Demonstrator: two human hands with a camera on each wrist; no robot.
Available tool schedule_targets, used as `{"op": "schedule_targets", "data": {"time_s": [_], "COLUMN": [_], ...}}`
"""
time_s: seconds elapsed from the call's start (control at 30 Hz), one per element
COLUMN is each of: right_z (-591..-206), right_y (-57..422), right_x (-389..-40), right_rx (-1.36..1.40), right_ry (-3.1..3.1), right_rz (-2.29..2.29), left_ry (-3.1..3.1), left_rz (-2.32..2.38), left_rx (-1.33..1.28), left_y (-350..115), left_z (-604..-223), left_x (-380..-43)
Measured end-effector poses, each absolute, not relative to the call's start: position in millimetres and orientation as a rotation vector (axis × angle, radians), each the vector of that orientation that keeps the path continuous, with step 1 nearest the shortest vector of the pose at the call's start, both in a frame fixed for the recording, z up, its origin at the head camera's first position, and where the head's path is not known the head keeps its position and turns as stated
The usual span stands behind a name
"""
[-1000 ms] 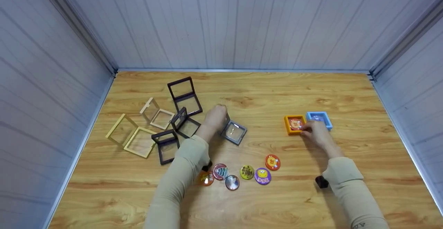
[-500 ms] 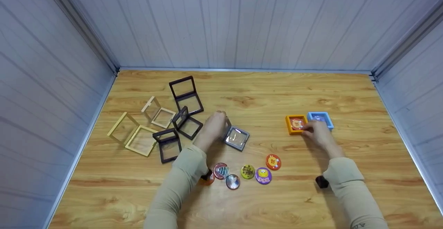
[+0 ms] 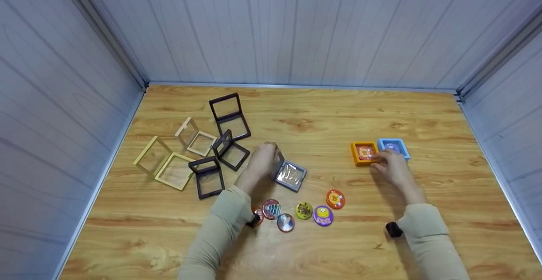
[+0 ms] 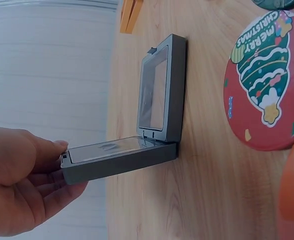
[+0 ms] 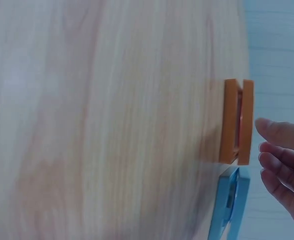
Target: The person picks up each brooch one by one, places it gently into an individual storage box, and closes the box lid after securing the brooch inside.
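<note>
My left hand (image 3: pixel 261 162) pinches the raised half of a hinged grey display frame (image 3: pixel 291 176), thumb on one face and fingers behind. In the left wrist view the grey frame (image 4: pixel 175 85) stands ajar with clear film in both halves, its other half on the table. My right hand (image 3: pixel 394 170) hovers by an orange display frame (image 3: pixel 355 161) with a red badge inside. In the right wrist view its thumb and loosely bent fingers (image 5: pixel 277 175) are slightly apart from the orange frame (image 5: pixel 229 120). A light blue frame (image 3: pixel 405 148) with a purplish badge sits beside it.
Several unfolded frames stand at left: yellow (image 3: pixel 159 176), cream (image 3: pixel 190 146) and dark ones (image 3: pixel 243 134). Nearer me lie several round badges, among them a Christmas tree badge (image 3: pixel 271 209), a purple one (image 3: pixel 323 215) and a red one (image 3: pixel 335 198). Panels wall the table in.
My left hand has drawn slightly nearer with the grey frame, which has shifted a little toward me and right. The right hand has moved very little.
</note>
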State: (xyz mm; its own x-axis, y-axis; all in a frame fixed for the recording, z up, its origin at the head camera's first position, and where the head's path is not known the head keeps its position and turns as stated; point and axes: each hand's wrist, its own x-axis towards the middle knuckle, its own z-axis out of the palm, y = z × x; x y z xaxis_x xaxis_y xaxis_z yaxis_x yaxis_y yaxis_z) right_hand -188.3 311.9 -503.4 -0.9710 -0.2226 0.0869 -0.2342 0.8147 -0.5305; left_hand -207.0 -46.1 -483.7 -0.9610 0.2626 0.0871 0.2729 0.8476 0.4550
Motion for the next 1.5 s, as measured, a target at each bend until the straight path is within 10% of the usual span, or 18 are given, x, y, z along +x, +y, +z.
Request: {"op": "schedule_targets", "data": {"time_s": [1.5], "right_z": [-527.6], "right_y": [239.7], "right_x": [-124.5], "right_rx": [0.737], "right_ry": [-3.110], "right_rz": [1.011], "left_ry": [-2.567], "left_rz": [-1.277], "left_rx": [-0.137], "left_y": [-57.3], "left_z": [-511.6], "left_x": [-147.2]}}
